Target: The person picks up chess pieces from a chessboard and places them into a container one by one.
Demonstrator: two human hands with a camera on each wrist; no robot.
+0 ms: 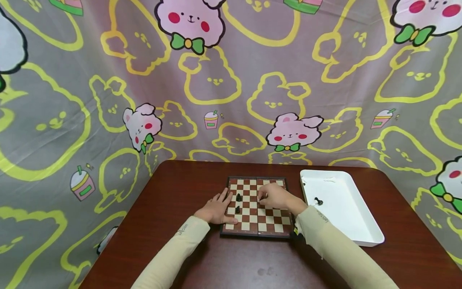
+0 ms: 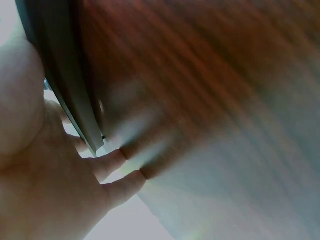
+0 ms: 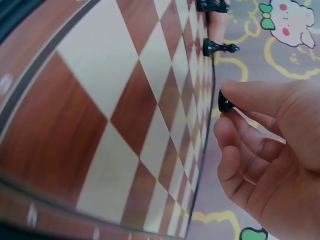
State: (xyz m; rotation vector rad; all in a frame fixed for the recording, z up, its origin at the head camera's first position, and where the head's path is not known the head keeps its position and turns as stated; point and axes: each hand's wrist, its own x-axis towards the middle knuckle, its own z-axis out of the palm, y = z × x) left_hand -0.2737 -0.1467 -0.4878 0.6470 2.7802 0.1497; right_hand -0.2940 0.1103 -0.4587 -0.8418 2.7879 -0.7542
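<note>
A brown and cream chessboard lies on the table, with two black chess pieces standing on its left half, one farther back and one nearer. My left hand rests at the board's left side with fingers spread; in the left wrist view some fingers reach past the board's dark edge. Over the board's middle, my right hand pinches a black chess piece between thumb and fingers. Only its round base shows in the right wrist view, so its kind is hidden.
To the right of the board stands a white tray. Inside it lie a black chess piece and a small dark bit near the far left corner. A patterned cloth hangs behind and beside the dark wooden table.
</note>
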